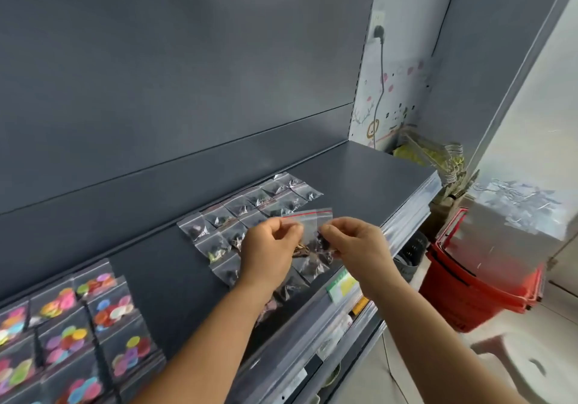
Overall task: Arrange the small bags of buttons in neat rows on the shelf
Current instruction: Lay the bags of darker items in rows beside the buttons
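Note:
Several small clear bags of dark buttons (237,208) lie in rows on the dark grey shelf (359,178). Above the rows' front right part, my left hand (269,247) and my right hand (353,241) pinch small clear zip bags with red seal lines (309,225) between them. The left hand grips the left bag's edge. On the other side, thumb and forefinger pinch the right bag. Dark and brownish buttons sit in the bottoms of the held bags. My forearms hide part of the front rows.
Bags of colourful round buttons (72,334) lie in rows at the shelf's left front. The shelf's right end is bare. Red shopping baskets (478,278) stand stacked on the floor at right, a pale stool (516,363) nearer. A plug and cable (380,59) hang on the wall.

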`<action>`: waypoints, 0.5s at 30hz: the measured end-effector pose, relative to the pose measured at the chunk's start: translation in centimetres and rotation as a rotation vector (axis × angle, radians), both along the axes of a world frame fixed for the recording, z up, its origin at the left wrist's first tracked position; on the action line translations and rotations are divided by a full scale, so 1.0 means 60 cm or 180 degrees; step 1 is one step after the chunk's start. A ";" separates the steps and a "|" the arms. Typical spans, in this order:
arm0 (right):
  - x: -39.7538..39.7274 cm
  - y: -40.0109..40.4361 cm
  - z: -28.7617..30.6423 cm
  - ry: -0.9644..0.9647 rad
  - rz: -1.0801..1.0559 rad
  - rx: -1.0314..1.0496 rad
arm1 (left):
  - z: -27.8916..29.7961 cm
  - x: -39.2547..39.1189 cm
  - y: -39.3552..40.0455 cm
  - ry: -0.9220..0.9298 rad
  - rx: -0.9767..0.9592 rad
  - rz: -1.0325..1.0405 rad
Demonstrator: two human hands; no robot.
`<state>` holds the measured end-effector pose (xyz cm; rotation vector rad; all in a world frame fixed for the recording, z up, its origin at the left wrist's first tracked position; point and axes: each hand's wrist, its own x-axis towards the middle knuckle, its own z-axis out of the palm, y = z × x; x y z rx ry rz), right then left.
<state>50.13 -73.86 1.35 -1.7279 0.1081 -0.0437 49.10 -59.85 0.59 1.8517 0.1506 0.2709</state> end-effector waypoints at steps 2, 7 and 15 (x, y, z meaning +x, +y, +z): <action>0.033 -0.013 0.000 -0.0038 -0.0048 -0.0044 | 0.001 0.029 -0.007 0.0068 0.0066 0.0038; 0.118 -0.048 -0.003 -0.0090 -0.0015 -0.0374 | -0.004 0.090 -0.017 0.0155 0.0293 0.0232; 0.260 -0.099 -0.028 -0.0124 0.0546 -0.1273 | -0.023 0.175 -0.072 0.0322 0.0815 0.0771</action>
